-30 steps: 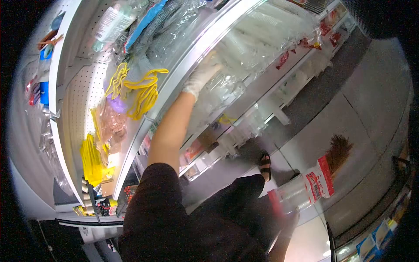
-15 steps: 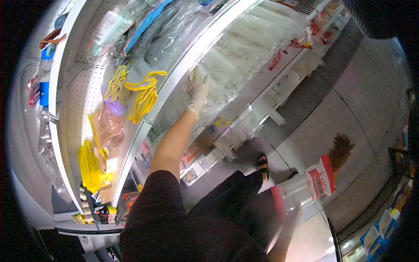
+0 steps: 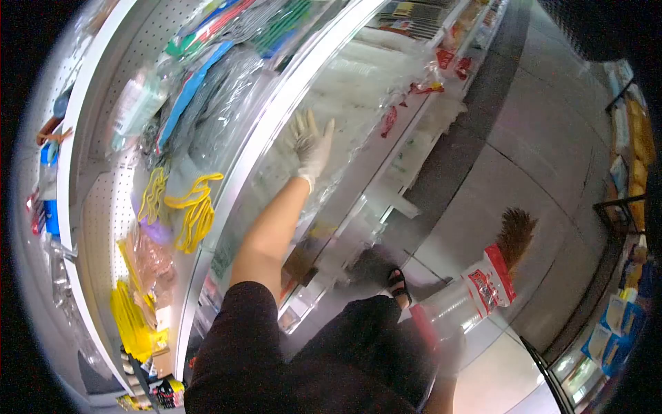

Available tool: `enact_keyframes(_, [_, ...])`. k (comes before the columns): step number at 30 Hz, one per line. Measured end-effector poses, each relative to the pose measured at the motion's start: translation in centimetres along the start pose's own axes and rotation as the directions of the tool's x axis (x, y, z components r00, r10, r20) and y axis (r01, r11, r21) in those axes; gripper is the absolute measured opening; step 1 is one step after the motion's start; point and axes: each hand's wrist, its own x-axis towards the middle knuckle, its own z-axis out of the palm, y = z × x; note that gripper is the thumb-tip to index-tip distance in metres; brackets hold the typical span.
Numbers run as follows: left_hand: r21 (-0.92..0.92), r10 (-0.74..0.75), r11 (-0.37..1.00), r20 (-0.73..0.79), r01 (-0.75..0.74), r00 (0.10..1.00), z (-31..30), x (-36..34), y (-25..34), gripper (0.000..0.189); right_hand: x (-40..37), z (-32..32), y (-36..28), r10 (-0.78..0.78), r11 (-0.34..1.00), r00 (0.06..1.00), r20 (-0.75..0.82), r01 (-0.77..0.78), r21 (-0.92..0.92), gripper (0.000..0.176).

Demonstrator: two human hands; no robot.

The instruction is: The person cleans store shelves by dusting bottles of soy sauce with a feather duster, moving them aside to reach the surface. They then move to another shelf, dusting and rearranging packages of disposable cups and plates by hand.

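My left hand (image 3: 312,148), in a pale thin glove, is spread over clear plastic-wrapped packs (image 3: 352,90) on a shelf. Its fingers are apart and hold nothing; whether they touch the packs I cannot tell. At the lower right my right hand (image 3: 449,348) is blurred beneath a clear plastic pack with red ends (image 3: 452,308), its fingers wrapped against the underside. The pack seems to hold a stack of clear round items and has a red and white printed label (image 3: 491,281). Beyond its far end, brown bristles (image 3: 516,238) show.
A white shelf edge (image 3: 238,162) runs diagonally beside my left arm. Yellow bands (image 3: 196,207), yellow packs (image 3: 131,321) and grey plastic bags (image 3: 207,103) are on the left shelving. A sandalled foot (image 3: 398,286) stands on the tiled floor (image 3: 503,165). More goods (image 3: 614,328) line the right.
The view has shifted, so the shelves appear further left and lower. My left hand's fingers are spread wider. The red-ended pack stays with my right hand, slightly further left in view.
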Motion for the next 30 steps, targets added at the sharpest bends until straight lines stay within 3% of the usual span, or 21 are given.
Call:
enact_keyframes(1, [-0.048,0.128,0.990,-0.108,-0.134,0.986,0.7,1.4,1.0,0.074,-0.7,1.2,-0.9,-0.067,0.994,0.997,-0.025,0.065,-0.082,0.050])
enact_keyframes(4, [0.146,0.228,0.964,-0.030,-0.221,0.973,-0.7,4.9,10.1,0.068,-0.2,1.6,-1.1,-0.138,0.982,0.990,-0.008,0.136,-0.134,0.051])
enact_keyframes(7, [0.034,0.346,0.938,-0.055,-0.344,0.937,1.5,9.2,13.9,0.069,1.1,1.5,-1.5,-0.150,0.984,0.988,0.034,0.152,-0.092,0.051])
enact_keyframes(10, [-0.029,0.416,0.909,0.038,-0.415,0.909,1.5,11.5,12.2,0.053,1.1,3.9,-5.6,-0.133,0.989,0.991,-0.031,0.134,0.069,0.049])
enact_keyframes(12, [0.069,0.535,0.845,-0.113,-0.531,0.837,1.8,10.4,8.9,0.042,1.7,6.4,-9.2,-0.116,0.961,0.989,-0.092,0.135,0.240,0.047])
enact_keyframes(13, [0.060,0.514,0.856,0.013,-0.514,0.858,1.5,9.5,7.7,0.042,3.2,6.4,-10.2,-0.106,0.954,0.993,-0.053,0.116,0.276,0.047])
enact_keyframes(14, [0.006,0.533,0.846,0.030,-0.534,0.845,1.2,8.1,7.8,0.041,3.9,5.5,-10.2,-0.081,0.945,0.996,-0.022,0.084,0.315,0.047])
enact_keyframes(15, [-0.213,0.402,0.907,0.186,-0.363,0.896,3.2,6.7,5.7,0.051,4.3,4.4,-10.2,-0.050,0.937,0.999,0.012,0.042,0.346,0.047])
enact_keyframes(17, [0.111,0.241,0.931,0.530,-0.348,0.813,2.1,4.4,8.1,0.060,7.1,3.4,-11.9,-0.035,0.940,0.999,0.009,0.030,0.341,0.048])
enact_keyframes(20, [0.097,0.133,0.977,0.424,-0.190,0.896,5.9,5.9,7.2,0.063,10.3,2.4,-15.0,-0.058,0.951,0.998,-0.023,0.063,0.303,0.048])
enact_keyframes(22, [0.092,0.073,0.988,0.421,-0.122,0.904,5.0,6.0,9.3,0.061,10.5,0.8,-17.6,-0.118,0.950,0.993,-0.021,0.119,0.289,0.049])
enact_keyframes(24, [0.024,0.014,0.999,0.428,-0.027,0.904,4.7,6.3,10.1,0.060,11.8,-1.0,-19.8,-0.132,0.980,0.988,-0.075,0.142,0.142,0.049])
enact_keyframes(25, [-0.036,-0.008,0.999,0.436,0.027,0.900,4.6,6.6,9.7,0.060,12.7,-1.7,-20.6,-0.134,0.987,0.986,-0.099,0.142,0.076,0.050])
enact_keyframes(26, [-0.089,-0.031,0.993,0.450,0.080,0.892,4.5,6.5,9.4,0.059,13.4,-3.1,-21.5,-0.034,0.998,0.993,-0.112,0.040,0.053,0.048])
enact_keyframes(28, [-0.208,0.021,0.978,0.210,0.024,0.978,4.7,5.8,10.9,0.057,14.6,-3.5,-23.2,0.004,0.995,0.994,-0.109,0.007,0.096,0.041])
enact_keyframes(29, [-0.261,0.036,0.965,0.080,-0.014,0.996,4.5,5.0,12.5,0.055,15.2,-2.7,-24.1,-0.059,0.984,0.994,-0.095,0.073,0.160,0.035])
enact_keyframes(30, [-0.388,0.115,0.918,0.068,-0.079,0.991,3.3,3.0,16.6,0.054,15.7,-1.8,-25.0,-0.125,0.964,0.988,-0.087,0.142,0.223,0.030])
